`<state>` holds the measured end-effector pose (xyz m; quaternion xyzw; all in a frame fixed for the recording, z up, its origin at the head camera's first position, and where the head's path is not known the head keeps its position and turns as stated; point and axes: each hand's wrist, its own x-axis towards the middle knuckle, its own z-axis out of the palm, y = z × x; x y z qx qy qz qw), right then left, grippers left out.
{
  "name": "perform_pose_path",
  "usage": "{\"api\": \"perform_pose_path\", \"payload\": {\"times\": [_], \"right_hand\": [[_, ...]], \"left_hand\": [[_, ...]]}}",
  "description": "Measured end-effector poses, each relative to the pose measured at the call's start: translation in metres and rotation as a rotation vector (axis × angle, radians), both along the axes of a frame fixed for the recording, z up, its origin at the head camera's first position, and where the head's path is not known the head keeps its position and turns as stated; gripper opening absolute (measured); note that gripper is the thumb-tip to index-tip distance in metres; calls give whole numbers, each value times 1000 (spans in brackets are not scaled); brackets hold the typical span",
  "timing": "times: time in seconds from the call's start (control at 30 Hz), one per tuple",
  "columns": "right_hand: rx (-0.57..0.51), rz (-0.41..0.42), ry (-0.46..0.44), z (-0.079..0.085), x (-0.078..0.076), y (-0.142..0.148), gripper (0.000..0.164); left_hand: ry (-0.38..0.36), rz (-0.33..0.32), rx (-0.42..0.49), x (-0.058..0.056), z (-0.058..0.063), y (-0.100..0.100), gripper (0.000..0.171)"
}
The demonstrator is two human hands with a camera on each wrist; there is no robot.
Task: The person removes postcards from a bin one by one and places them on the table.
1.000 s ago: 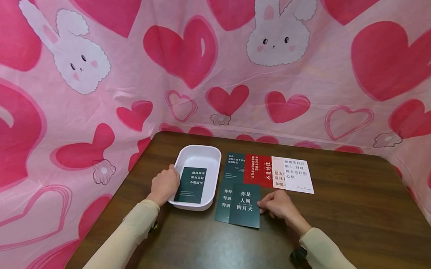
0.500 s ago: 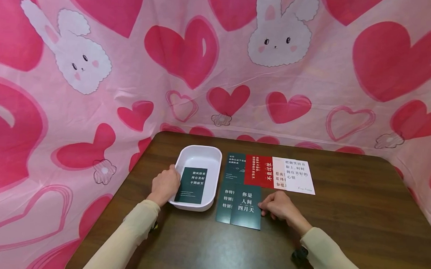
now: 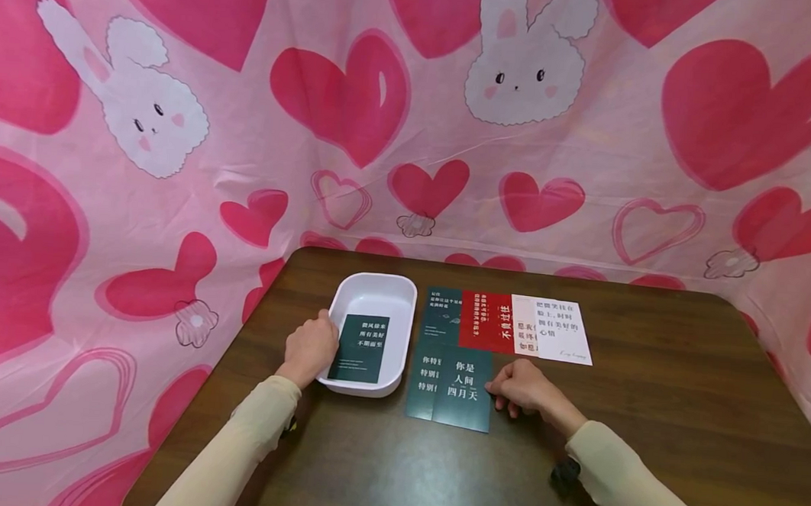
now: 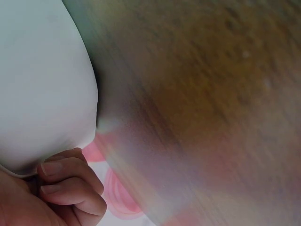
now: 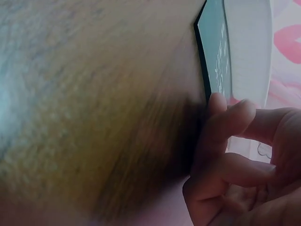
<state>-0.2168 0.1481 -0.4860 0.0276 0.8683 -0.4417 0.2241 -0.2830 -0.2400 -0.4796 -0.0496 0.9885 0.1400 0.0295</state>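
Observation:
On the left of the head view, a white plastic basin [image 3: 391, 363] has a dark green card [image 3: 357, 350] with white lettering lying in it. My left hand [image 3: 312, 347] grips the basin's near left rim, its fingers curled in the left wrist view. My right hand [image 3: 525, 387] pinches the right edge of another dark green card [image 3: 462, 413], thumb and index fingertip meeting at that edge in the right wrist view. This card overlaps a similar green card [image 3: 420, 403] on its left, hiding part of its lettering.
Behind the pinched card, a row holds a green card [image 3: 440, 327], a red card [image 3: 484, 322] and overlapping white cards [image 3: 564, 341]. Everything lies on a brown wooden table [image 3: 679, 420]. A pink curtain [image 3: 446, 140] with hearts and rabbits hangs behind and beside the table.
The right hand and the card it pinches have shifted very slightly to the right. The left hand stays at the basin's rim.

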Motion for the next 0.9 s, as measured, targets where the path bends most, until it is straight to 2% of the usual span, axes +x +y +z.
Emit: {"api": "perform_pose_path", "payload": {"times": [0.4,0.9], "right_hand": [[-15,54,-45,3,-10,2,26],[-23,84,-35,1,-13,4,27]], "left_hand": [[2,-4,13,0,0,-1,42],[-3,2,-10,0,1,0,43]]}}
